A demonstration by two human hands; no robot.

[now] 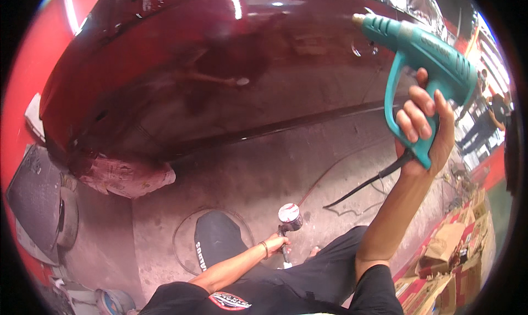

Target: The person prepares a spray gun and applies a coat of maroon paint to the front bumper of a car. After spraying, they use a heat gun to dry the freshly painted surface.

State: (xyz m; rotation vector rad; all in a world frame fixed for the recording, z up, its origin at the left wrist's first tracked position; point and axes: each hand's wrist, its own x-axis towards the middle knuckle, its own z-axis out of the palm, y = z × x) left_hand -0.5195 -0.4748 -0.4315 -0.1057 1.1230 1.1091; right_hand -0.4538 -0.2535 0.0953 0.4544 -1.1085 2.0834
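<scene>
My right hand (421, 114) is raised at the right, its fingers wrapped round the handle of a teal heat gun (434, 54). The nozzle points up and left, toward a glossy dark red car body (220, 67). A black cord hangs from the bottom of the grip. Low between my knees, my left hand (276, 244) is closed on a spray gun (290, 216) with a round cup on top, smeared red and white. A thin hose seems to run up and right from near the spray gun.
A pinkish, paint-dusted cover (126, 175) wraps something under the car's left end, likely a wheel. Flattened cardboard boxes (451, 249) pile up at the lower right. Another person (487, 122) stands far right. Hose and cord loops lie on the grey floor (181, 205).
</scene>
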